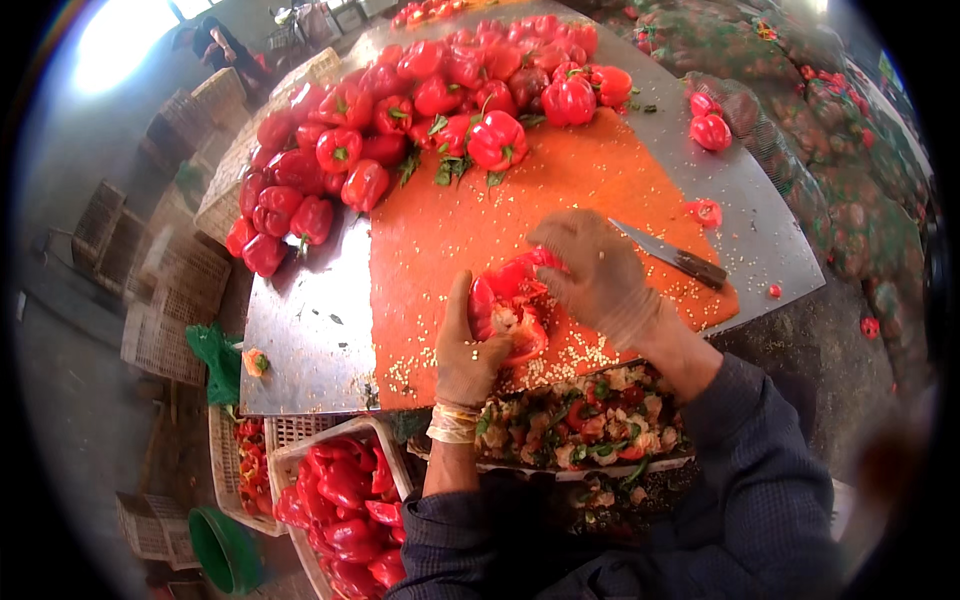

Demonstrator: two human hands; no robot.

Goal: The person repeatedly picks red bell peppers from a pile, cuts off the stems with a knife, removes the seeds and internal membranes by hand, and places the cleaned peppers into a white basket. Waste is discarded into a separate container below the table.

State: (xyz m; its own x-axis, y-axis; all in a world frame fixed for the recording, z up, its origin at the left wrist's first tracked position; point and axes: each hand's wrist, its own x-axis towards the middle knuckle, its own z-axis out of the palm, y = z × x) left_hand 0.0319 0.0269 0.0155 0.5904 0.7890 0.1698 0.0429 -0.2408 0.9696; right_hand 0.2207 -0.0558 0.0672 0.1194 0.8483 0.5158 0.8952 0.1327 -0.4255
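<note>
A red bell pepper (510,300), cut open with its pale core and seeds showing, is between my hands just above an orange mat (442,232). My left hand (466,360), in a tan work glove, grips its left and lower side. My gloved right hand (600,274) has fingers and thumb around its upper right edge. To the right of that hand lies a knife (670,255) with a dark handle, its blade pointing up and left. Many loose seeds (570,352) are scattered over the mat. Whole red bell peppers (435,94) are heaped across the table's far side.
Below the metal table's (307,337) near edge is a container of cores and trimmings (585,427). A crate of cut peppers (345,517) stands at lower left, near a green bucket (223,551). Mesh sacks (847,165) line the right; stacked crates (176,300) and a person (217,45) are left.
</note>
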